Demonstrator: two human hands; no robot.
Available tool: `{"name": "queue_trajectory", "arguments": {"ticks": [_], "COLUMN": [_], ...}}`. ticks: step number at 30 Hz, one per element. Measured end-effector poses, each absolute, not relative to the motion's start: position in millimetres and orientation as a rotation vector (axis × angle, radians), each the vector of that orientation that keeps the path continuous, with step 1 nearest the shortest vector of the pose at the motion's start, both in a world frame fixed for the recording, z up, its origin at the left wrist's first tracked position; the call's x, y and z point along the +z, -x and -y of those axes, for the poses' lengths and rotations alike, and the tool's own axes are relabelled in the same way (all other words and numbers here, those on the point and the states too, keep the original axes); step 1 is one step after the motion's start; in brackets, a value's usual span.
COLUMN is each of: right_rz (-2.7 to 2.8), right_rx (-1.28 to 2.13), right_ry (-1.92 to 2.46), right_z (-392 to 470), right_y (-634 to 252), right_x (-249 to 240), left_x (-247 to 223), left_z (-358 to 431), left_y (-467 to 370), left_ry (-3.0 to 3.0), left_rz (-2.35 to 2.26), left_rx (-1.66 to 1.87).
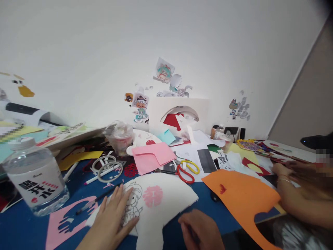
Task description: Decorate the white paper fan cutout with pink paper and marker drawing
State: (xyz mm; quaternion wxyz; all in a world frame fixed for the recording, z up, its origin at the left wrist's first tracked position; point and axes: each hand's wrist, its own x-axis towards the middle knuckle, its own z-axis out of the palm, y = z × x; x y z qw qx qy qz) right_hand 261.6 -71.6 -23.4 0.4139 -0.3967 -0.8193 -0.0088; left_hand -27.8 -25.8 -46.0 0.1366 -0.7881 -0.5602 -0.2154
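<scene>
A white fan-shaped paper cutout [174, 194] lies before me, with a black line drawing of a figure [131, 203] and a pink-red paper-cut motif [153, 196] on it. My left hand [111, 218] rests flat on its left part, fingers spread, covering some of the drawing. Beside the cutout's lower right edge is my right hand [199, 229], its fingers curled inward; whatever they may hold is hidden. A black pen [104, 196] lies just past my left fingertips, partly over a pink paper [70, 218] with shapes cut out.
A large water bottle [39, 177] stands at left. Scissors with red and yellow handles [187, 170], a pink envelope [153, 156] and tape rolls [110, 170] lie beyond the cutout. Orange paper [241, 194] lies at right, near another person's arm [293, 194].
</scene>
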Motion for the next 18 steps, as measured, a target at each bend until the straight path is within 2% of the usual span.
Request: {"name": "queue_trajectory", "arguments": {"ticks": [6,12,18], "right_rz": [2.150,2.503,2.540], "right_rx": [-0.147,-0.292,-0.346], "right_ry": [1.281,1.380,1.407], "right_z": [-15,-84,-107], "right_y": [-235,-214,-205], "right_x": [29,30,23], "left_x": [-54,-69,-71], "left_z": [38,30,31], "left_y": [30,34,35], "left_ry": [2.229,2.219,2.231], "left_rz": [1.326,1.200,1.275], "left_rx": [-0.608,-0.633,-0.655]}}
